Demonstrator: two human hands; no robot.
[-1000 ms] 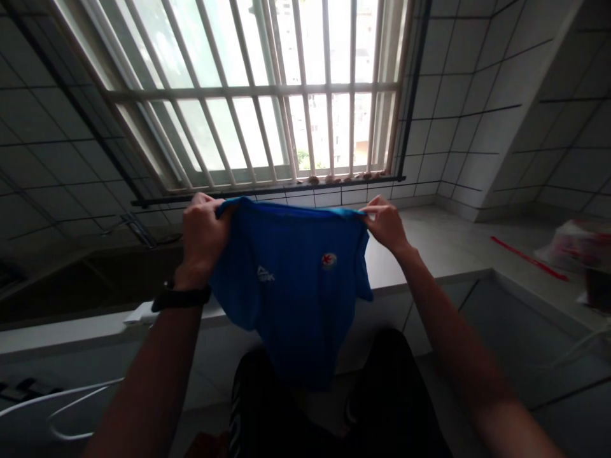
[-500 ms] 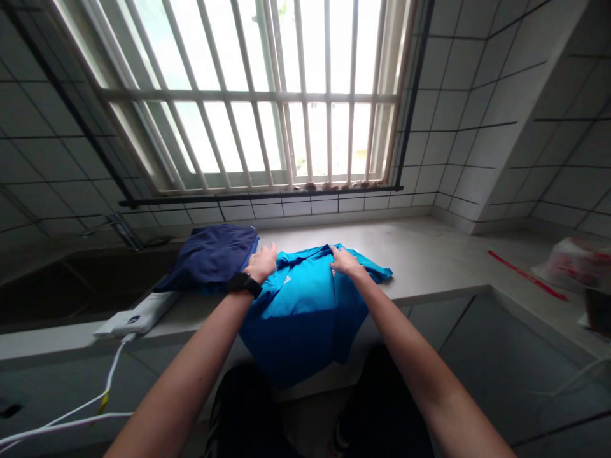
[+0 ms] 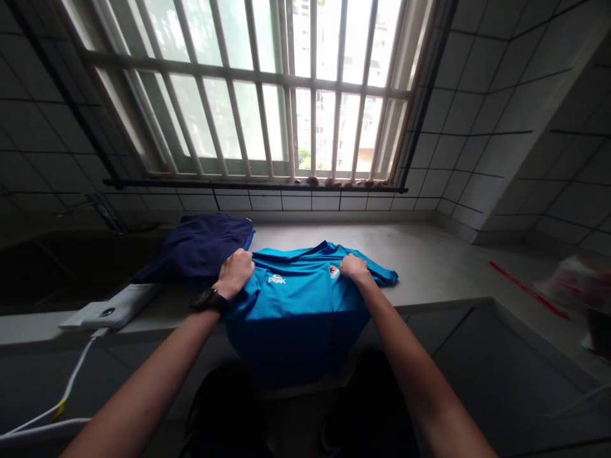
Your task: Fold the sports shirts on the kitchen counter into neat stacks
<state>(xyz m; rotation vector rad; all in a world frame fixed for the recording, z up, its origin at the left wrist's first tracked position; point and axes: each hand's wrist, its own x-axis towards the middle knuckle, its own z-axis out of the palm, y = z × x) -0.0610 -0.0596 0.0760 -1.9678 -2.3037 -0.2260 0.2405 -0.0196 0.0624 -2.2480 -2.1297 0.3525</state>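
Note:
A bright blue T-shirt (image 3: 296, 296) lies with its collar and shoulders on the counter, and its lower part hangs over the front edge. White lettering and a small red-and-white badge show on its chest. My left hand (image 3: 236, 272), with a black watch on the wrist, is closed on the shirt's left shoulder. On the other shoulder, beside the badge, my right hand (image 3: 354, 266) grips the fabric with curled fingers. Just behind my left hand sits a pile of folded dark navy clothes (image 3: 203, 245).
A white power bank (image 3: 114, 312) with a white cable lies at the counter's front edge, beside the dark sink (image 3: 71, 273). To the right are a red strip (image 3: 527, 291) and a plastic bag (image 3: 573, 280). Behind the counter (image 3: 429, 254) is a barred window.
My hands have moved apart, the left one leftward and the right one slightly right. The shirt is spread wider and flatter, so its lettering and badge now show.

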